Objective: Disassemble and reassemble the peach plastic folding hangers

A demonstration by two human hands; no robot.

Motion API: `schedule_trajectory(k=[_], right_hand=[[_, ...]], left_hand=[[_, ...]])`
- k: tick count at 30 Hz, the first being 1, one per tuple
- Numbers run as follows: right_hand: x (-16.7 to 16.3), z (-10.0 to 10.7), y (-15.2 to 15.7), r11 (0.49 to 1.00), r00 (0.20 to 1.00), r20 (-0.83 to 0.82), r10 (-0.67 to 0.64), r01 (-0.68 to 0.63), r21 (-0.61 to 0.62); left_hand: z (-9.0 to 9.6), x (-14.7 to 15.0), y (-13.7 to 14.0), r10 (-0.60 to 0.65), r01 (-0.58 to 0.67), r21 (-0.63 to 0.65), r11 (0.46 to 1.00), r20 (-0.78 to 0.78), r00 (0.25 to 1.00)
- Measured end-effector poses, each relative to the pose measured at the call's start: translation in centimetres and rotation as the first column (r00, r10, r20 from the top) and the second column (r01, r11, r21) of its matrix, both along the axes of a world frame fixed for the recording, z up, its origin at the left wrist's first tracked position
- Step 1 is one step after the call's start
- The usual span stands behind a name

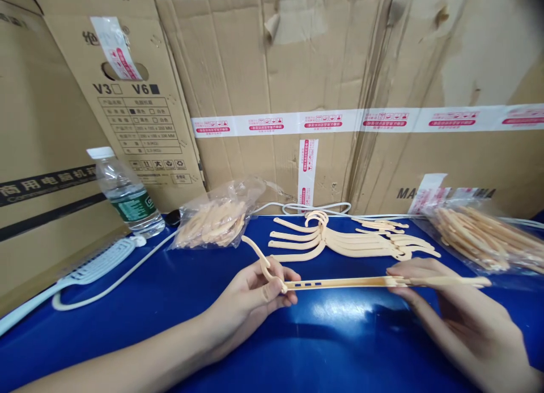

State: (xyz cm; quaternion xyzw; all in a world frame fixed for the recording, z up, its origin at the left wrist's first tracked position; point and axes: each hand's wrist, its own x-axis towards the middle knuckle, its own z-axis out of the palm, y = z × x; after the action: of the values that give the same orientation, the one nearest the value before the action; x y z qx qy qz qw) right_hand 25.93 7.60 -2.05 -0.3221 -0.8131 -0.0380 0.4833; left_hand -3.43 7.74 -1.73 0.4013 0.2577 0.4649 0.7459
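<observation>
A beige plastic folding hanger is held level between both hands above the blue table. My left hand pinches its left end, where a curved arm sticks up and to the left. Small slots show along the straight bar. Around the right end, my right hand has its thumb and fingers closed, and a narrow piece extends beyond them to the right. Just behind, several similar hangers lie stacked on the table, with their hooks and arms side by side. A few small beige pieces lie behind the stack.
Clear bags of beige parts stand at the back left and right. A water bottle, a light-blue hairbrush and a white cable are at left. Cardboard boxes wall the back of the blue table.
</observation>
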Motion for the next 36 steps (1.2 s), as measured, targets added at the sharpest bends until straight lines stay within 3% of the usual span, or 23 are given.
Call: schedule_trajectory(k=[7,13,24,36], right_hand=[[0.2,0.0,-0.3,0.998,0.999,0.003,0.048,-0.048,-0.029],[0.2,0.5,-0.8,0.998,0.997,0.042,0.062,-0.063,0.018],[-0.1,0.3,-0.8,0.996,0.997,-0.025,0.072,-0.073,-0.049],[-0.6,0.8,-1.5,0.997,0.996,0.065,0.066,-0.069,0.04]], left_hand=[[0.2,0.2,-0.3,0.059,-0.06,0.0,0.998,-0.075,0.995],[0.3,0.3,-0.5,0.129,-0.13,0.002,0.992,-0.134,0.983],[0.4,0.4,-0.7,0.149,-0.153,-0.032,0.988,-0.101,0.984],[0.2,1.0,-0.8,0.302,-0.296,0.061,0.953,-0.162,0.939]])
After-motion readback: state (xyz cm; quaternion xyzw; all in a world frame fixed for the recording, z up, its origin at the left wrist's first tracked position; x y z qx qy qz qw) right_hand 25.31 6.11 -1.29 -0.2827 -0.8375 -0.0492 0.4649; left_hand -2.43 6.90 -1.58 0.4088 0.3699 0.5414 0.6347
